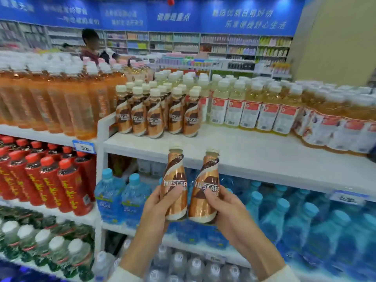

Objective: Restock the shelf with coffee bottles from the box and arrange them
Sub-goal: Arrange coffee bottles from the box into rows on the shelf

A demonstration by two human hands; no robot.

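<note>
Low in the middle of the frame, each hand holds one coffee bottle upright in front of the white shelf (250, 153). The left hand (156, 204) wraps the lower body of the left bottle (175, 178), thumb laid across the label and fingers hidden behind it. The right hand (225, 206) grips the right bottle (207, 184) the same way, thumb on the label. The two bottles stand side by side, their bases touching or nearly so and their necks leaning slightly apart. Both caps reach the shelf's front edge.

On the shelf above, left of centre, a cluster of coffee bottles (156, 117) with cream caps stands in rows, labels forward. A bare strip of shelf lies in front of it. Just right of the cluster stand pale yellow drinks (254, 110); to its left, past a white divider, are orange drinks (61, 102). Below these at lower left are red bottles (50, 184), under a price tag (84, 147). Blue water bottles (295, 220) fill the shelf behind the hands. In the upper left of the frame, a person (90, 45) stands beyond the shelving.
</note>
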